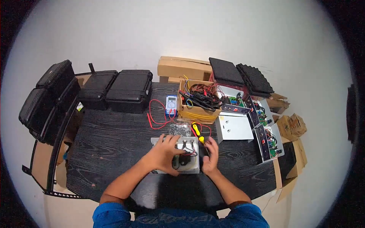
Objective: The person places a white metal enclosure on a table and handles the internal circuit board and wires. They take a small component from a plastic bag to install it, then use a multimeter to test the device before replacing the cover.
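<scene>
A white metal box [194, 167] with an open top lies in front of me, dark wires and a black part [186, 157] inside it. My left hand [164, 154] spans the box from above, fingers on the far wall and thumb by the near side, gripping it. Part of the inside is hidden under that hand. Just off the box's right end is my right hand [211, 156], fingers loosely curved and apart from the thumb. A yellow and black screwdriver [196, 130] lies beyond its fingertips. Behind the box sits a clear bag of small parts [180, 128].
A multimeter [171, 105] with red leads lies near a cardboard box [197, 113] full of cables. A white panel [235, 128] and several open units with circuit boards [272, 142] are to the right. Black cases [130, 87] stand on the left.
</scene>
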